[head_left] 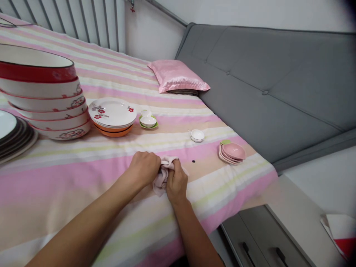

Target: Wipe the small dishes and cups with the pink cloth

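Both my hands are together over the bed's near side, around a crumpled pale pink cloth (161, 181). My left hand (145, 167) is closed in a fist at the cloth's left side. A thin white edge (165, 162) shows between the hands, partly wrapped in the cloth; it looks like the rim of a small dish, but most of it is hidden. My right hand (178, 181) has its fingers and thumb closed on the cloth. Just right of the hands, a tiny black piece (193, 161) lies on the striped bedsheet (116, 200).
Small white dishes (197, 135) and pink bowls (234, 152) sit to the right. Leftward stand a green-edged dish stack (148, 121), flowered plates (112, 113) over orange bowls, tall red-white bowls (59, 105) and dark-rimmed plates (26, 139). Beyond are a pink pillow (178, 76) and grey headboard (264, 74).
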The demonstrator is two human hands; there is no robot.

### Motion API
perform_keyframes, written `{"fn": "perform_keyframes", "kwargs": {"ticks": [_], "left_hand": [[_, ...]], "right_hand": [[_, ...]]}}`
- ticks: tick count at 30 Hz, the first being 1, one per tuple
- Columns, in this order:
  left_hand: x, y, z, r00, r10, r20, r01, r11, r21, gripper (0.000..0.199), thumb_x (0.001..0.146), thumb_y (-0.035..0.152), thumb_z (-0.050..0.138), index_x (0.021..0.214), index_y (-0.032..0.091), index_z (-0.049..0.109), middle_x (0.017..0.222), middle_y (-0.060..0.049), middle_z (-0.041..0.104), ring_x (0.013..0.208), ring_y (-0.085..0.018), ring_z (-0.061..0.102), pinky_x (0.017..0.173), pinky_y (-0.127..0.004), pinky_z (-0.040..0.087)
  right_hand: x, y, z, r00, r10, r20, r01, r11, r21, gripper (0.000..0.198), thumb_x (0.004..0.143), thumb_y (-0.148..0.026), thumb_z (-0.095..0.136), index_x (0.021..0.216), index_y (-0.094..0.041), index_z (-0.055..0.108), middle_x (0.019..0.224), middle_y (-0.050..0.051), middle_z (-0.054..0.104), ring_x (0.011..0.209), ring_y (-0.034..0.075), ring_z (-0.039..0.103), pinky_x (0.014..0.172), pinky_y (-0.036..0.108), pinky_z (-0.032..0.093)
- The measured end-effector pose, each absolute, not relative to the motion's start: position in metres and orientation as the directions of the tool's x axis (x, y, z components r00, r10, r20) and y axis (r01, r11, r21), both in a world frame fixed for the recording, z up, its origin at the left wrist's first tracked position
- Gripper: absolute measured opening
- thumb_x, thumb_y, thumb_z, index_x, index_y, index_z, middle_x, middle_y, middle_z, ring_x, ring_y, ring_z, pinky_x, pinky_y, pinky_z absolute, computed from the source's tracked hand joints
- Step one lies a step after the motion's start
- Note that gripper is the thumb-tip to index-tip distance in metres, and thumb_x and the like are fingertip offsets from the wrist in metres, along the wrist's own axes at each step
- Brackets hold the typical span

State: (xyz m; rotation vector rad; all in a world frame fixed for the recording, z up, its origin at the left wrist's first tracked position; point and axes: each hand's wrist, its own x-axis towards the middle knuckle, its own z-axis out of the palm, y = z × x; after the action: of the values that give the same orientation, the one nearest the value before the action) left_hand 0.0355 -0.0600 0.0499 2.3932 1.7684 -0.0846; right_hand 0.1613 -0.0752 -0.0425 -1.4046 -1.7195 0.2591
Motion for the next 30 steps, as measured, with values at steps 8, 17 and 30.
{"fn": "perform_keyframes", "kwargs": {"ticks": [8,17,30], "left_hand": [[0.046,-0.054,0.046,0.268,0.960,-0.082,0.952,-0.250,0.174,0.039,0.084,0.042,0.035,0.087,0.017,0.066,0.083,-0.015,0.069,0.079,-0.029,0.065,0.064,-0.037,0.046],[0.058,-0.052,0.029,0.310,0.939,-0.150,0.923,-0.260,0.283,0.035,0.083,0.034,0.035,0.089,0.016,0.065,0.087,-0.014,0.070,0.079,-0.026,0.066,0.060,-0.030,0.044],[0.040,-0.059,0.042,0.379,0.919,-0.106,0.925,-0.380,0.013,0.030,0.079,0.010,0.037,0.083,0.009,0.066,0.083,-0.020,0.068,0.082,-0.032,0.065,0.062,-0.035,0.043]], "right_hand": [[0.168,-0.067,-0.045,0.369,0.857,0.359,0.407,0.198,-0.892,0.019,0.088,-0.032,0.036,0.093,-0.019,0.049,0.082,0.004,0.059,0.076,0.017,0.056,0.067,0.026,0.042],[0.170,-0.063,-0.048,0.435,0.858,0.273,0.260,0.170,-0.950,0.018,0.088,-0.034,0.037,0.091,-0.020,0.047,0.080,0.000,0.055,0.074,0.014,0.054,0.069,0.025,0.042],[0.163,-0.074,-0.043,0.076,0.917,0.391,0.646,0.254,-0.720,0.025,0.088,-0.025,0.030,0.100,-0.019,0.051,0.075,0.002,0.059,0.067,0.019,0.055,0.061,0.027,0.038]]}}
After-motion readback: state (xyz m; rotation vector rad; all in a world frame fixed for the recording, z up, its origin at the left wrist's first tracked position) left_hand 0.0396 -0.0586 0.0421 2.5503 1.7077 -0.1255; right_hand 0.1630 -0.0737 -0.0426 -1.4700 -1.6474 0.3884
